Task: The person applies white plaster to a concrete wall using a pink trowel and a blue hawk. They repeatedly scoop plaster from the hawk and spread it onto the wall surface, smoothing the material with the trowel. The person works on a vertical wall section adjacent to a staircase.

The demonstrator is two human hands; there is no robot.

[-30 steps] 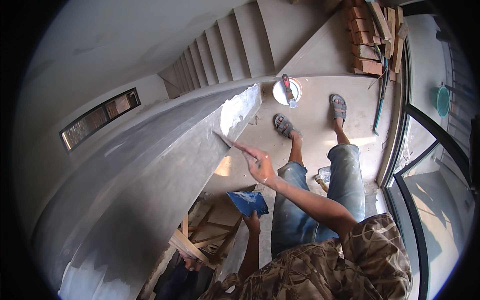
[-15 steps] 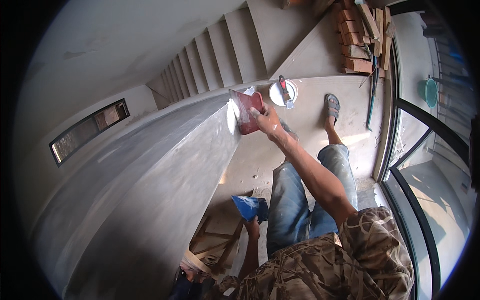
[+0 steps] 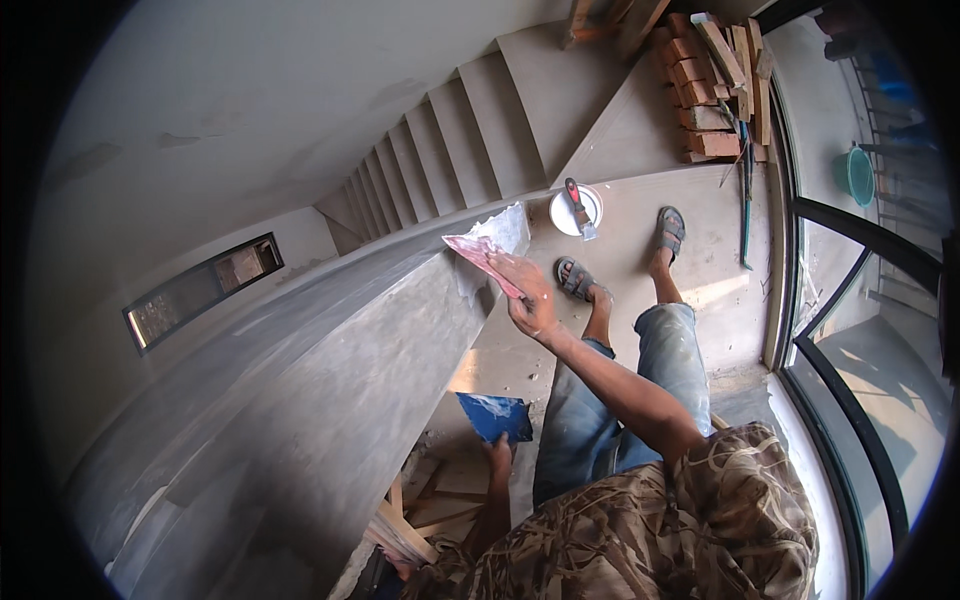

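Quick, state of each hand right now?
Left hand: closed, holding the blue spreader.
Right hand: closed, holding the red spreader.

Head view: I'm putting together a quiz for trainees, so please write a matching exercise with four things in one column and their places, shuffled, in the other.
Things
1. blue scraper
2. reddish scraper
3. small scraper
4. bricks

Places
A. lying across the white bucket
B. in the right hand
C. stacked beside wood pieces
D. in the left hand

Right pairs: 1-D, 2-B, 3-A, 4-C
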